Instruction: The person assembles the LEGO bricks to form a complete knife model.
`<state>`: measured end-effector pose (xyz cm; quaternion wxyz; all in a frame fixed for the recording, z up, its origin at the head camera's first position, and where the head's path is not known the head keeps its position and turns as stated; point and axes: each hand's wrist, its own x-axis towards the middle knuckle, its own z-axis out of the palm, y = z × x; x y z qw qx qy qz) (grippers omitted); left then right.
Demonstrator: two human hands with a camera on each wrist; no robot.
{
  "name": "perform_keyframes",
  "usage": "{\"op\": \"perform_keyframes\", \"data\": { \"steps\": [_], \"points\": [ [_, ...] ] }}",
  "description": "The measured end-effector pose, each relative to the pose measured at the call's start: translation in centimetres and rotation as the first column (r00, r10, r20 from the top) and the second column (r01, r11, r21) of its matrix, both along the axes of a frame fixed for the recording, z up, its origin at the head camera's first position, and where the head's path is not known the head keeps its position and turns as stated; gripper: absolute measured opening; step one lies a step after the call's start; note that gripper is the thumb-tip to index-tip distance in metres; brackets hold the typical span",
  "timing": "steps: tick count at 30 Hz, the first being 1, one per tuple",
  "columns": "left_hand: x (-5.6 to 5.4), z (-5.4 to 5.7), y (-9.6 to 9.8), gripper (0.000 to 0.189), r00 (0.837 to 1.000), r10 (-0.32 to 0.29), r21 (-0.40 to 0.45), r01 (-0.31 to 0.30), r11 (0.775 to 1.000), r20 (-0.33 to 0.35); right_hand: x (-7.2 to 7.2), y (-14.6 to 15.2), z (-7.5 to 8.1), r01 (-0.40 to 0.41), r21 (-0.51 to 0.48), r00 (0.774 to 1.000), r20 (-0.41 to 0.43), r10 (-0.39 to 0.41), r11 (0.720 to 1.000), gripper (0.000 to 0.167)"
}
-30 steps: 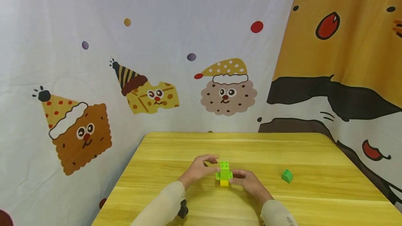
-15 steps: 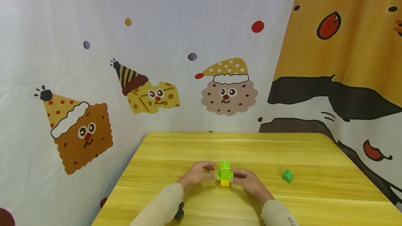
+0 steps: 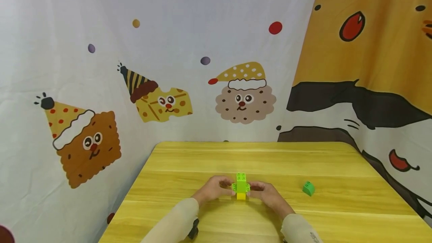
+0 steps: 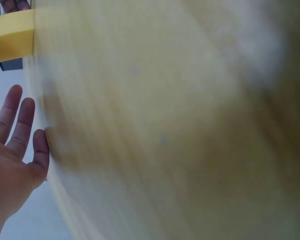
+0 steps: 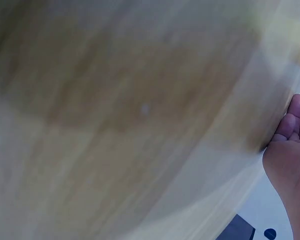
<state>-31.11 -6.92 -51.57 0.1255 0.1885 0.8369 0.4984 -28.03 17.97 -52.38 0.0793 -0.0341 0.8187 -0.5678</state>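
In the head view, a small stack of toy building bricks stands near the middle of the table, between the two hands. A yellow brick [image 3: 241, 196] forms its base, with a tall bright green brick [image 3: 241, 183] above and a light green brick jutting out at either side. My left hand [image 3: 215, 188] pinches the left jutting brick [image 3: 234, 187] between thumb and fingers. On the other side my right hand [image 3: 268, 194] pinches the right jutting brick [image 3: 248, 187]. The left wrist view shows the yellow brick [image 4: 14, 36] close up; the right wrist view catches curled right fingers [image 5: 291, 122].
A darker green brick with a curved side [image 3: 308, 188] lies alone on the wooden table [image 3: 189, 156], right of the hands. Behind the table hangs a white cloth [image 3: 175, 40] printed with cartoon figures.
My left hand has come lower and in against the stack's left side, its fingers closing from a wider spread. The left jutting brick looks tilted midway, then level again. My right hand stays put.
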Motion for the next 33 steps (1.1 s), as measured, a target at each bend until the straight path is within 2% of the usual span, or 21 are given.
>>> {"op": "perform_keyframes", "data": {
  "steps": [10,13,21,29,33],
  "points": [
    [0.1,-0.1,0.1,0.025,1.0,0.011,0.005,-0.011,1.0,-0.011,0.3,0.7,0.5,-0.005,-0.037,1.0,-0.013,0.004,0.999,0.051],
    [0.1,-0.2,0.2,0.026,1.0,0.015,-0.003,-0.015,1.0,-0.014,0.2,1.3,0.8,0.024,-0.033,1.0,-0.008,-0.024,0.999,0.047],
    [0.2,-0.1,0.2,0.028,1.0,0.013,-0.008,-0.013,1.0,-0.013,-0.4,4.3,3.0,0.067,0.013,0.998,-0.02,-0.067,0.998,0.057],
    [0.0,-0.3,0.3,0.027,1.0,0.006,0.002,-0.006,1.0,-0.011,-0.7,8.4,5.7,0.088,0.049,0.995,-0.058,-0.085,0.995,0.057],
    [-0.1,-0.5,0.2,0.027,1.0,0.009,-0.002,-0.009,1.0,-0.013,-0.7,10.2,6.3,0.1,0.086,0.994,-0.052,-0.096,0.991,0.063]
  ]
}}
